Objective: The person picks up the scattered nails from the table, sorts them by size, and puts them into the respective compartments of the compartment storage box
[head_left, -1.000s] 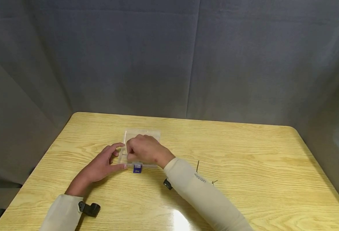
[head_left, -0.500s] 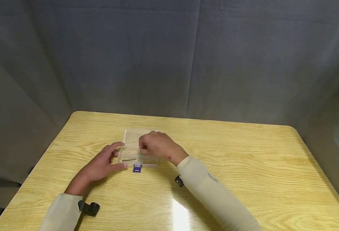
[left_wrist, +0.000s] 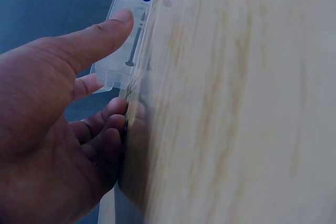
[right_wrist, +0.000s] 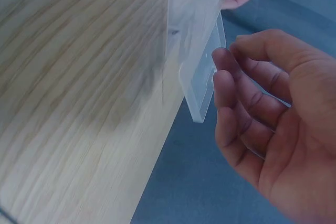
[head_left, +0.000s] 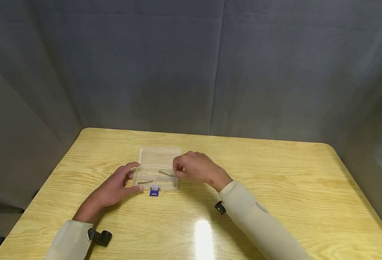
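Observation:
A clear plastic compartment box [head_left: 172,185] with a blue latch [head_left: 154,191] lies open on the table, its lid [head_left: 155,156] folded back. My left hand [head_left: 114,186] holds its left side, thumb at the front corner and index finger near the hinge. A long, thin metal fastener with a flared head [left_wrist: 129,62] lies in the front left compartment. Another thin fastener [head_left: 167,173] slants behind it, its right end beside my right hand's fingertips. My right hand [head_left: 195,168] is over the box's right end. Its fingers are loosely bent, with nothing visible between them [right_wrist: 273,98].
The wooden table [head_left: 275,169] extends to the right and in front of the box. Grey cloth [head_left: 145,72] hangs behind it. Wrist cameras [head_left: 100,237] are strapped to both forearms. My right sleeve [head_left: 259,216] covers part of the table.
My right hand has moved right across the box, uncovering both fasteners in it. The arm now hides the spot where two thin pieces lay on the table. My left hand stays on the box.

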`<state>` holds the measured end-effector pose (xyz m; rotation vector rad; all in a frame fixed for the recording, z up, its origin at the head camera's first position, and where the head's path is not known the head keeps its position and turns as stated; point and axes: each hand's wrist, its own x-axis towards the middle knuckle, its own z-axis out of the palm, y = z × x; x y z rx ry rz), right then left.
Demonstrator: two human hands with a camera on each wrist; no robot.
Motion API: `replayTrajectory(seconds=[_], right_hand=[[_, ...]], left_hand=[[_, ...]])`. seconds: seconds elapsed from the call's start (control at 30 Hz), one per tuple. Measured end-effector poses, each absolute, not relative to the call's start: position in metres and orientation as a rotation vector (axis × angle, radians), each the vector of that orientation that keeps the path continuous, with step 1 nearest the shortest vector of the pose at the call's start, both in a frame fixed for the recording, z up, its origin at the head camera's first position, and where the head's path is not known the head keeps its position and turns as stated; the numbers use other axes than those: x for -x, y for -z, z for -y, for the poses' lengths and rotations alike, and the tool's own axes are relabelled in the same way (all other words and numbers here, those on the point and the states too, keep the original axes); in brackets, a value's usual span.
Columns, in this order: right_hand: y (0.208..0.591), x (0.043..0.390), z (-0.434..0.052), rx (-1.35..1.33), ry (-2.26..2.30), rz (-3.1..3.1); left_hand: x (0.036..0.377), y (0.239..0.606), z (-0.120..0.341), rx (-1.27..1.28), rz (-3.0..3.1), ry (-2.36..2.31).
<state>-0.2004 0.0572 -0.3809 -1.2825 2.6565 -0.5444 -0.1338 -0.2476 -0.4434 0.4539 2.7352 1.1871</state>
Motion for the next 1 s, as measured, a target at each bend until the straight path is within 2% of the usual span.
replayTrajectory(seconds=[1.0], right_hand=[[0.388,0.187,-0.144,1.097,0.54,-2.692]], left_hand=[[0.135,0.439,0.246,-0.457,-2.749,-1.169]])
